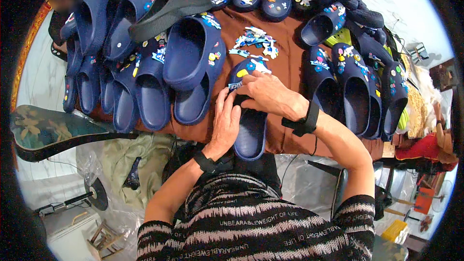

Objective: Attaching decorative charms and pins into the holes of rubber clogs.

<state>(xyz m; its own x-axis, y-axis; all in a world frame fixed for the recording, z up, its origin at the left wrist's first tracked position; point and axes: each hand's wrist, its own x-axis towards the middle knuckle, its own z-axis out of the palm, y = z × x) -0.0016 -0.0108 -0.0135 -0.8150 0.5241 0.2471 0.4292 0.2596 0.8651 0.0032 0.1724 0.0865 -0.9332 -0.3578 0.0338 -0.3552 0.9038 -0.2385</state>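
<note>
A navy blue clog (251,135) lies in front of me on the brown cloth, its toe pointing away and its heel near the table's front edge. Colourful charms, one of them a yellow heart, sit on its upper. My left hand (225,122) grips the clog's left side, with its fingers together along the edge of the upper. From the right, my right hand (271,95) bends over the upper, fingers curled down at the charms and thumb by the foot opening. Whether a charm is between those fingertips is hidden. Just beyond the toe lies a pile of loose charms (256,42).
Stacked navy clogs (186,50) with charms fill the table's left side, a dark grey one (169,14) among them. More clogs (355,92) stand at the right and along the back. A camouflage-patterned cushioned board (58,130) juts out at the left. Another person's arm (439,121) shows far right.
</note>
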